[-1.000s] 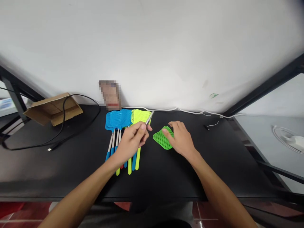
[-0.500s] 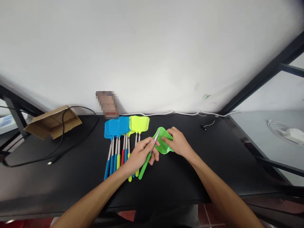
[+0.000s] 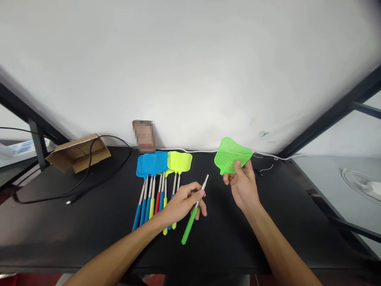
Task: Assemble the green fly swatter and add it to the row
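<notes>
My left hand (image 3: 187,202) is closed around the metal rod of a fly swatter handle (image 3: 189,225) with a green grip. The rod's bare tip points up and away from me. My right hand (image 3: 244,186) pinches a green mesh fly swatter head (image 3: 229,155) by its edge, raised above the table and tilted, with its short socket pointing down to the left. Head and handle are apart. Left of my hands lies a row of fly swatters with blue heads (image 3: 151,163) and yellow heads (image 3: 180,162); their grips are blue, yellow and red, some partly behind my left arm.
On the black table (image 3: 98,226) an open cardboard box (image 3: 79,153) stands at the back left, with a black cable (image 3: 87,169) draped over it. A blurred-out object (image 3: 145,137) leans on the wall. Behind runs a white cable (image 3: 202,151); a metal frame (image 3: 321,107) rises at right.
My right hand has moved right and up with the green swatter head, turning it. My left hand still holds the handle. The whole view has shifted slightly.
</notes>
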Motion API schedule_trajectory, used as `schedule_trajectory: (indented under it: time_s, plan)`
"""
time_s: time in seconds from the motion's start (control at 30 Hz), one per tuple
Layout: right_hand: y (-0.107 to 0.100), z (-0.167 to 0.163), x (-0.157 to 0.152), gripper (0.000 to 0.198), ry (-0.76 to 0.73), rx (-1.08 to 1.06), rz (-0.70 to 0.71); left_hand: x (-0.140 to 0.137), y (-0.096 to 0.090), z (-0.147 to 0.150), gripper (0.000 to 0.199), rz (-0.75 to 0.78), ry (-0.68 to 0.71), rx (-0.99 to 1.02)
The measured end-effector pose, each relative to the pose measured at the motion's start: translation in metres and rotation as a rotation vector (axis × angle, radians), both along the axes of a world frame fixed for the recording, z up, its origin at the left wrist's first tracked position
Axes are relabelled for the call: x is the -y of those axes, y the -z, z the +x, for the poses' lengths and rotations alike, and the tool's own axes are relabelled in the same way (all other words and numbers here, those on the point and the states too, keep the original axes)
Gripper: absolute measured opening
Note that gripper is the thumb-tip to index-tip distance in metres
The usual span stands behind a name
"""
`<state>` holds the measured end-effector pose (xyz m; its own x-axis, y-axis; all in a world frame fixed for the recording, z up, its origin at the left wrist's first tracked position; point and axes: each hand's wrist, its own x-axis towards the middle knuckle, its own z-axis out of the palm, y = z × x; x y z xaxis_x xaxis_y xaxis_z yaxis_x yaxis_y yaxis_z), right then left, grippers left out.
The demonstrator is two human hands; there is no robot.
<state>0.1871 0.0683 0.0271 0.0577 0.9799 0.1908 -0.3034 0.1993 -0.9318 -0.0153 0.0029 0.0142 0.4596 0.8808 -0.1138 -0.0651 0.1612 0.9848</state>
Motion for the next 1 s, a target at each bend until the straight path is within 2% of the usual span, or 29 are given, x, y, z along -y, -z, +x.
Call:
schedule_trajectory:
  time_s: [0.17, 0.4, 1.0]
  plan:
    - [-0.001, -0.004, 0.005, 0.02, -0.08, 0.022, -0.005, 0.0, 0.001, 0.0, 0.035, 0.009, 0.012, -0.008]
    - [-0.002, -0.009, 0.008, 0.027, -0.09, 0.008, 0.003, 0.0, 0.003, 0.001, 0.032, 0.036, 0.026, -0.008]
    - [-0.003, -0.013, 0.015, 0.02, -0.13, -0.094, -0.03, 0.002, 0.005, 0.001, 0.031, 0.032, 0.031, -0.02]
